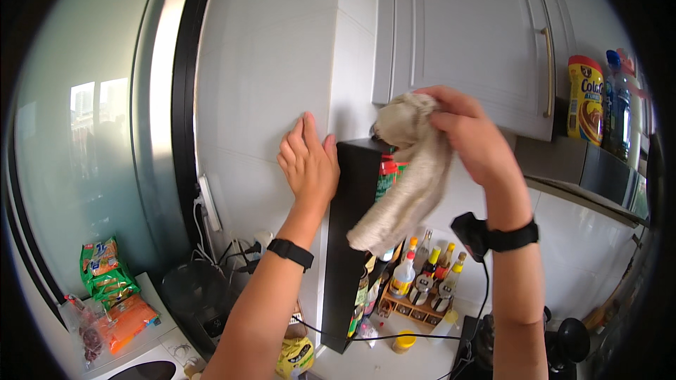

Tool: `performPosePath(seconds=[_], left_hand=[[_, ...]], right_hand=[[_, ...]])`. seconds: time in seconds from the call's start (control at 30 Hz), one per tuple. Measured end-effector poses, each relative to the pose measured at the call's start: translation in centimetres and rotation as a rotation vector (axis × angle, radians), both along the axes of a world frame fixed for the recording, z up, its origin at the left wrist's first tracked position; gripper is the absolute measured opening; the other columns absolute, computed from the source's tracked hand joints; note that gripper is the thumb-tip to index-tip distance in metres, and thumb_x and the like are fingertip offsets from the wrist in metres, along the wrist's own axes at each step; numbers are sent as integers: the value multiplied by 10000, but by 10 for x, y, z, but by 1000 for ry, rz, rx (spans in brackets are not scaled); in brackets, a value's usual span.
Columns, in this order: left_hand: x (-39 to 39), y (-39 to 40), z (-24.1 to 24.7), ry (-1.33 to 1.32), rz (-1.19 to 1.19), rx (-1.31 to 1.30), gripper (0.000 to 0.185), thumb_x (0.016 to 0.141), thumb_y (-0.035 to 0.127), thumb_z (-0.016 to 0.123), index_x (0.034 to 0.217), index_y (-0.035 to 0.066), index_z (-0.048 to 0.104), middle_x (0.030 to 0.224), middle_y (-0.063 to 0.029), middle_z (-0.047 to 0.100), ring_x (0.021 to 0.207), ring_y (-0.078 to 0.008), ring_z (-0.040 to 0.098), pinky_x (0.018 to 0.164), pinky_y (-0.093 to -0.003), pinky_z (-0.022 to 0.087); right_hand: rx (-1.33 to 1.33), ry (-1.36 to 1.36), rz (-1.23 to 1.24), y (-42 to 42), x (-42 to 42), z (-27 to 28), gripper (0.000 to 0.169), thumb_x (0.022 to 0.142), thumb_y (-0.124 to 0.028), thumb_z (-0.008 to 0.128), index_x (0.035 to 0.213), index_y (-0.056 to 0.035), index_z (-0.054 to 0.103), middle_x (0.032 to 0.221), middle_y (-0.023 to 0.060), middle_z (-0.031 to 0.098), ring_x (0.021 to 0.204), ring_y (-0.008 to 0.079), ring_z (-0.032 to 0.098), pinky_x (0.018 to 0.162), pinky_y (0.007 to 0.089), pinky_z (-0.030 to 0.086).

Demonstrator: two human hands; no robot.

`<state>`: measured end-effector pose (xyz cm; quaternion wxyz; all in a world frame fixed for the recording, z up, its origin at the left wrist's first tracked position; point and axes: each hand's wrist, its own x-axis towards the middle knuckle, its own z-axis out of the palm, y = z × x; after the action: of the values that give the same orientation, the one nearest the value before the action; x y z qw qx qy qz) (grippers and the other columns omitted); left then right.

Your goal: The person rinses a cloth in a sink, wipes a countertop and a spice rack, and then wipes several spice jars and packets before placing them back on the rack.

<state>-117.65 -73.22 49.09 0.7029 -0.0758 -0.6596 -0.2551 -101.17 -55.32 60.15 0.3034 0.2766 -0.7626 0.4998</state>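
A beige cloth hangs from my right hand, pinched at its top. Its lower end droops in front of a narrow black shelf rack, hiding part of the contents. My left hand is beside the rack's upper left edge, in front of the pale wall tiles. It holds nothing, and its thumb stands off from the fingers. Whether it touches the wall or the rack, I cannot tell. A red-lidded green container shows on the upper shelf, partly behind the cloth.
Grey wall cabinets hang above; a yellow cocoa canister stands on the range hood. Below are a wooden spice rack with several bottles and a yellow-lidded jar. A black cable crosses the counter. Food packages lie left.
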Motion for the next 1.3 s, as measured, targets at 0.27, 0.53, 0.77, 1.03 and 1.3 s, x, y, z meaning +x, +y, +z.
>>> performPosePath(seconds=[0.27,0.53,0.77,1.03,1.3], left_hand=[[43,-14,-10,-243,-249,51,643,934,448,542,1367,-10,418,1346,-225,406,1228,-391,387,1026,-509,320],[287,-47,-164,-640,-795,-17,406,905,121,598,1290,17,520,1223,-128,524,1100,-203,498,901,-303,385],[467,-95,-339,-1266,-517,818,343,945,211,626,1221,12,583,1196,-82,621,1101,-166,588,914,-310,481],[633,-150,-363,-1057,-95,1222,336,932,257,638,1143,-6,639,1058,-104,673,1005,-180,618,871,-305,493],[774,-249,-397,-1005,65,1142,314,945,249,620,1163,23,636,1111,-101,661,1025,-183,618,878,-310,500]], right_hand=[[38,-212,11,27,90,-102,368,847,52,486,1198,-6,579,975,66,659,880,113,580,779,249,469],[305,-468,-37,62,114,-257,456,849,47,539,1294,-46,526,1151,65,603,1074,161,568,807,275,496],[478,-283,43,84,85,-436,356,814,26,579,1168,-11,574,1050,209,628,1005,392,600,880,387,476],[845,-603,284,64,119,-496,448,849,-137,657,1269,-6,576,1257,220,602,1186,344,571,1026,395,429],[1032,-715,683,-151,253,-533,485,844,-268,681,1245,-10,589,1118,219,661,989,333,659,842,386,519]])
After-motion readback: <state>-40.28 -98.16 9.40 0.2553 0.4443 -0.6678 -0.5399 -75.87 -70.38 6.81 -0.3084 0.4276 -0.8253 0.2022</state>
